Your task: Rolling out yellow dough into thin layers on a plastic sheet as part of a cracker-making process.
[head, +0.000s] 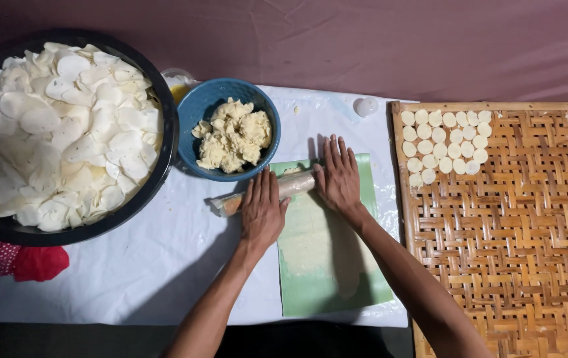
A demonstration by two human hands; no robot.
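Pressing flat on a clear rolling pin (261,192), 2 hands flatten pale dough (314,242).

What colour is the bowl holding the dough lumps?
Blue bowl, clearest in the head view.

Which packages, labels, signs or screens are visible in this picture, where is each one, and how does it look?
None: no package, label, sign or screen shows.
The only wrapped thing is the clear plastic film around the rolling pin, a pale cylinder under the left hand and right hand, lying across the top of the green mat; no print can be seen on it.
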